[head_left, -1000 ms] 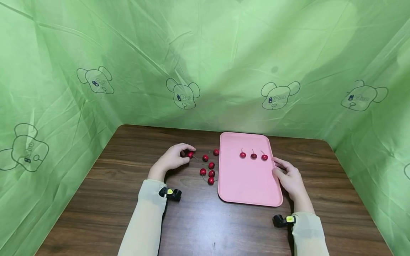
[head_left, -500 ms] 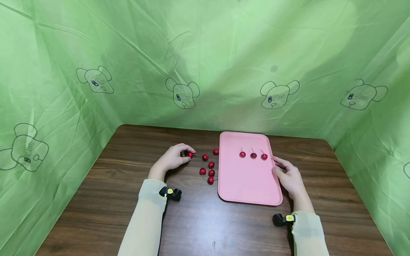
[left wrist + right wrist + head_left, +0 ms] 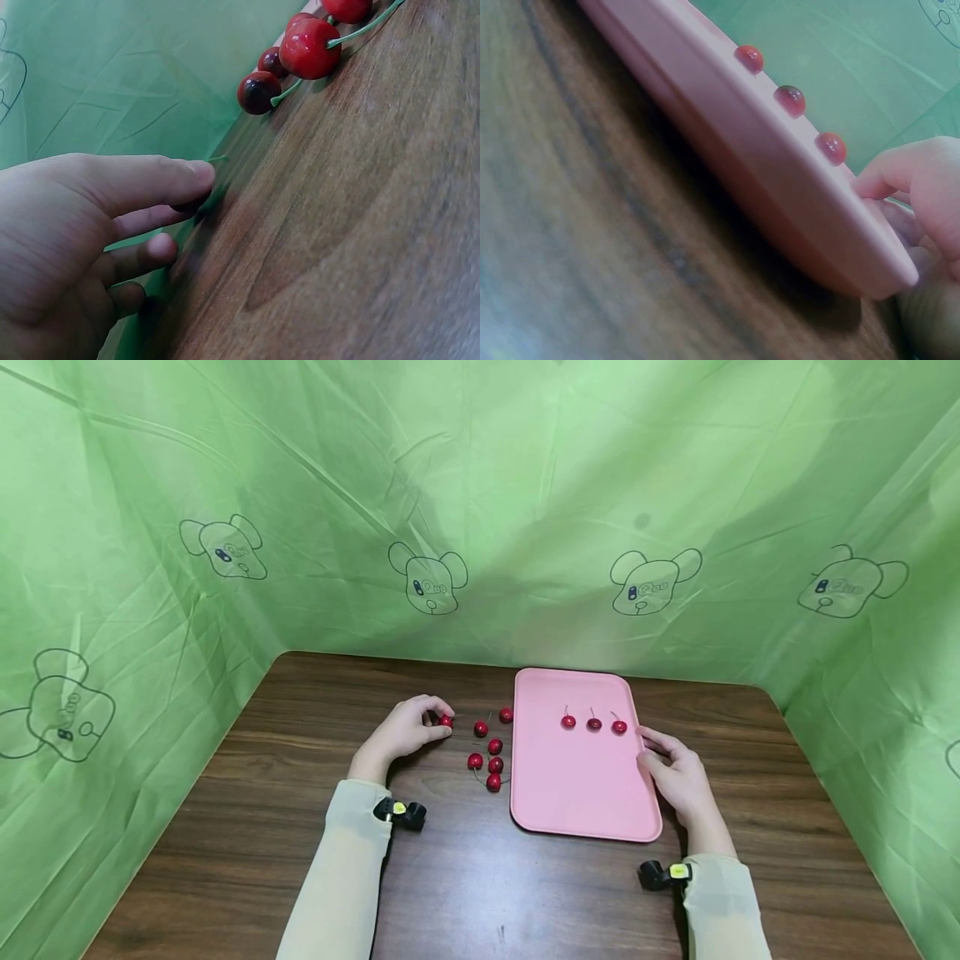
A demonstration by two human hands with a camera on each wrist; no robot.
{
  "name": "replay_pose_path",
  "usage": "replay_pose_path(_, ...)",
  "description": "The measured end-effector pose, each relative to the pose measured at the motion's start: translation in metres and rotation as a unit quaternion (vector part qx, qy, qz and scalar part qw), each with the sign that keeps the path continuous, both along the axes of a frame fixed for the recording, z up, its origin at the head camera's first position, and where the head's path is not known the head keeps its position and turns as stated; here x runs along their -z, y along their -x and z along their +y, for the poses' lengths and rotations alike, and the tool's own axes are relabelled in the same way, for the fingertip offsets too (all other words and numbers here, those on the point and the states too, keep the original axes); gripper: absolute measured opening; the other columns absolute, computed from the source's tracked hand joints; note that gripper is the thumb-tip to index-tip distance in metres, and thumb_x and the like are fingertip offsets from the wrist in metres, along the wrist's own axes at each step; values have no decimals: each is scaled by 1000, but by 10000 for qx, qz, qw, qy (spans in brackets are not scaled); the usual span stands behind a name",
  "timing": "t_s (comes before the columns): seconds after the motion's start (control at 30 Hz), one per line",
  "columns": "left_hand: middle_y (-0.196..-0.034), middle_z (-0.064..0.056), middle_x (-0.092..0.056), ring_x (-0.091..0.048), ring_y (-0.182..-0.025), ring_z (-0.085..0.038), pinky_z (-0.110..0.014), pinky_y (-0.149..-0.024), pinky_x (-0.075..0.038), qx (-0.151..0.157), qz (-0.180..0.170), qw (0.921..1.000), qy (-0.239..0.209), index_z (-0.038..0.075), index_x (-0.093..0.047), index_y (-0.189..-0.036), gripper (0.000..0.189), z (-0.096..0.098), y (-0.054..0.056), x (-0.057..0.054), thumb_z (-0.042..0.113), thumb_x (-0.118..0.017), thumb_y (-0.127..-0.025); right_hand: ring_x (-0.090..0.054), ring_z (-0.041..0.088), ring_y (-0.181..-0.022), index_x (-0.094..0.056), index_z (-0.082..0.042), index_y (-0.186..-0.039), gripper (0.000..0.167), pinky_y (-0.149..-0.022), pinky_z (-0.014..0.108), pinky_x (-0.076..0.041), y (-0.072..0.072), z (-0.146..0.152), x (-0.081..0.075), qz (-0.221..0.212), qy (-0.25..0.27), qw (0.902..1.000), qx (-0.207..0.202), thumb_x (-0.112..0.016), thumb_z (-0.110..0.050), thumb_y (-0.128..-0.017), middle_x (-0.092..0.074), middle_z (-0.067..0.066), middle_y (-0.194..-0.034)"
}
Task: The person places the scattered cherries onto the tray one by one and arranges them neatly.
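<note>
At the left of the loose fruit, my left hand (image 3: 408, 727) pinches a red cherry (image 3: 446, 722) between thumb and fingers, low over the table. The left wrist view shows that cherry (image 3: 192, 203) mostly hidden behind the thumb, with a bit of green stem beyond the tip. My right hand (image 3: 677, 774) grips the right rim of a pink tray (image 3: 577, 793), its thumb at the edge in the right wrist view. Three cherries (image 3: 594, 725) lie in a row on the tray's upper half, stems pointing away from me.
Several loose cherries (image 3: 495, 765) lie on the brown wooden table (image 3: 450, 877) between my left hand and the tray. One cherry (image 3: 506, 715) sits right by the tray's left rim. Green cloth (image 3: 525, 510) stands around the table's back and sides.
The cherry has turned in my left fingers, its stem swinging from lower right to point rightward and slightly up. My right hand and the tray have stayed in place.
</note>
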State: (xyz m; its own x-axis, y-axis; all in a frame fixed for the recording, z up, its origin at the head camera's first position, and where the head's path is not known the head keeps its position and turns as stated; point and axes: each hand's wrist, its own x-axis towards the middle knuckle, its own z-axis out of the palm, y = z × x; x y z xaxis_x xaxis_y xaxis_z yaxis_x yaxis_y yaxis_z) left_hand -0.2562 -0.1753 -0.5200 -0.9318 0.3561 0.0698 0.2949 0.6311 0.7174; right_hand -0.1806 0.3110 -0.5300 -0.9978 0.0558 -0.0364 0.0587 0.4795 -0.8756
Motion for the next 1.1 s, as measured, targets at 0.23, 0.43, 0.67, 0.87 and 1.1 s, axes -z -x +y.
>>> replay_pose_path(0.23,-102,2,-72,-62,-83,-15,-38,-81,-51,-90,82,9999,-122,19,-77,-109,20,0,0,1,23,-89,-94,-60,33,-136,-57,-5,-158,49,-89,6,-47,0,0,1,22,-5,10000,10,-62,-15,-110,-59,23,-155)
replay_pose_path(0.43,-100,3,-71,-62,-81,-18,-39,-79,-51,-196,200,9994,-211,21,-76,-105,21,3,1,0,29,-90,-93,-58,38,-140,-56,-7,-159,50,-88,5,-46,0,-1,-1,-16,51,10000,0,-62,-17,-111,-57,23,-157)
replay_pose_path(0.67,-97,4,-71,-61,-78,-18,-37,-75,-51,-248,453,9980,-367,21,-76,-102,21,13,1,-3,30,-91,-92,-57,38,-140,-56,-7,-159,50,-88,6,-46,0,0,0,-59,21,10000,-2,-62,-17,-111,-57,24,-156)
replay_pose_path(0.87,-98,4,-72,-61,-79,-16,-36,-76,-51,-254,639,9968,-409,20,-76,-104,22,25,0,-5,30,-91,-92,-58,38,-140,-56,-6,-159,49,-88,5,-46,0,0,0,-45,16,10000,6,-62,-16,-111,-57,25,-155)
replay_pose_path(1.1,-100,3,-72,-62,-84,-17,-37,-79,-52,-466,933,9941,-294,19,-76,-106,23,47,-2,-12,31,-91,-93,-57,39,-140,-55,-6,-159,50,-88,6,-46,0,0,-1,-83,40,10000,-1,-62,-17,-111,-57,26,-155)
